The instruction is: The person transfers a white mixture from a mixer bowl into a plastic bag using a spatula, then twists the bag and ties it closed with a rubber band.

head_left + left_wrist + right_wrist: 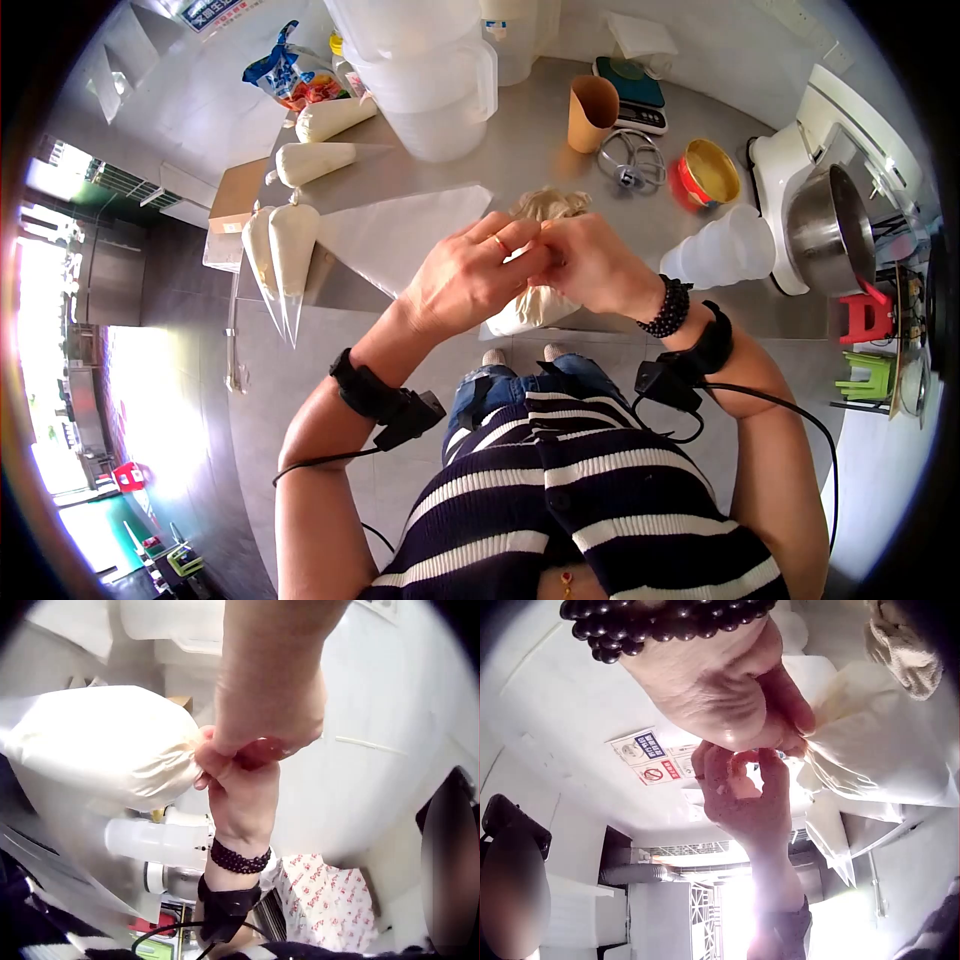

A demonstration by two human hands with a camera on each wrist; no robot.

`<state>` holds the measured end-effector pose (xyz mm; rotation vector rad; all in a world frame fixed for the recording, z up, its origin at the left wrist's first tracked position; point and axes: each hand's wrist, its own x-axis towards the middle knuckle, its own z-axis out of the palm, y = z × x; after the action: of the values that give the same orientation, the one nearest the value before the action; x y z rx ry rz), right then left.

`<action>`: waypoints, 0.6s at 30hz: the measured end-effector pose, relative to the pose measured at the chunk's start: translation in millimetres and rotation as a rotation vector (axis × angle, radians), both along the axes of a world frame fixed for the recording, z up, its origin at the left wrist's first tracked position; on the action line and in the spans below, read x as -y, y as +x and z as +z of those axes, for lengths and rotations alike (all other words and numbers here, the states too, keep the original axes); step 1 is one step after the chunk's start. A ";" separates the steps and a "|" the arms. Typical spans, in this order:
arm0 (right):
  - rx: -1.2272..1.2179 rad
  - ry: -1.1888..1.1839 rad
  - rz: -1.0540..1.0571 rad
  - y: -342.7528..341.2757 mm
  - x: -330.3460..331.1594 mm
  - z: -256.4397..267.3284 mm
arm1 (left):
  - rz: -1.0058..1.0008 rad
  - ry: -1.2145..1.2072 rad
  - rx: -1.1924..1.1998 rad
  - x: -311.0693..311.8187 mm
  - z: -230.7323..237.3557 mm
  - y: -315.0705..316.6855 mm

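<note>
A plump white piping bag (530,312), filled with a pale mass, hangs over the table's front edge in front of the person. Both hands meet at its gathered neck. The right hand (600,265), with dark beads at its wrist, pinches the twisted plastic; in the right wrist view the creases of the bag (877,742) run into its thumb and fingertips. Close against it, the left hand (465,275), wearing a ring, has curled fingers at the same neck. In the left wrist view the bag's full body (105,746) points left, the bag's end partly hidden by the hands.
A flat, clear piping bag (400,235) lies left of the hands, beyond it several filled piping bags (292,245). A beige cloth (550,204) lies just behind. Stacked plastic jugs (425,100), a brown cup (590,115), a scale (632,90), plastic cups (725,248) and a mixer bowl (830,230) surround the work.
</note>
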<state>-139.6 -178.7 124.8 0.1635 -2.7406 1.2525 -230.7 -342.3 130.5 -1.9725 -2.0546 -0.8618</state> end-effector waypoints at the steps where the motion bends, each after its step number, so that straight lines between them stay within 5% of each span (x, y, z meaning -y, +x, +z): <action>1: -0.019 -0.032 0.006 1.3 0.7 0.8 | -0.032 0.043 -0.005 -1.0 0.4 -1.1; 6: -0.020 -0.037 0.048 8.1 0.9 10.9 | -0.261 0.141 0.142 5.2 7.5 0.3; 12: -0.050 -0.167 -0.033 17.6 10.4 11.1 | -0.127 -0.075 0.378 11.4 -11.6 -4.5; 18: -0.295 0.188 0.007 19.0 6.6 4.7 | -0.099 -0.121 0.426 10.0 -25.0 -0.2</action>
<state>-120.7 -185.3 129.5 0.3463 -2.5951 0.8872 -230.9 -352.3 105.5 -2.1147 -2.2899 -1.3042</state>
